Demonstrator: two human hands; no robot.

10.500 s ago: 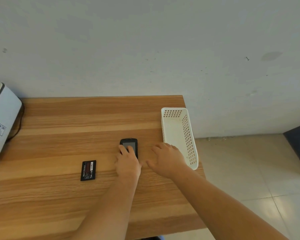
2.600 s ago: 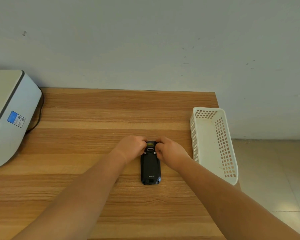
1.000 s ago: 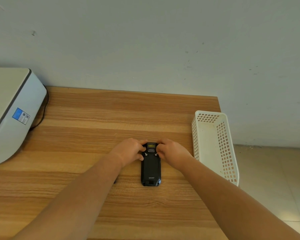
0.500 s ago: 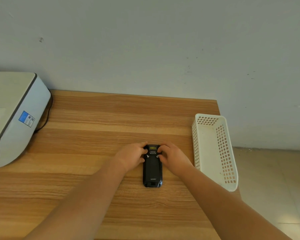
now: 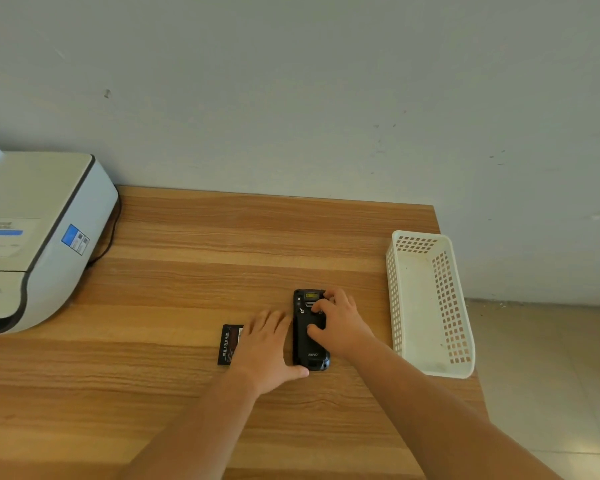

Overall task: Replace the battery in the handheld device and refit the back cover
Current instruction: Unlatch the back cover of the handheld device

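Note:
The black handheld device [image 5: 303, 344] lies face down on the wooden table [image 5: 194, 258] with its back cover on. My right hand [image 5: 338, 323] rests over its upper right part, fingers on the cover near the top latch and thumb on the cover's middle. My left hand [image 5: 265, 344] lies flat and spread on the table just left of the device, its thumb by the device's lower end. A loose black battery [image 5: 229, 344] lies under the left hand's outer edge, partly covered by it.
A white perforated plastic basket [image 5: 430, 303] stands at the table's right edge. A white printer [image 5: 32, 237] with a black cable occupies the left side. A plain wall runs behind the table, and tiled floor shows to the right.
My left hand has come off the device's top and dropped flat onto the table beside it, uncovering the loose battery. My right hand has shifted down over the cover.

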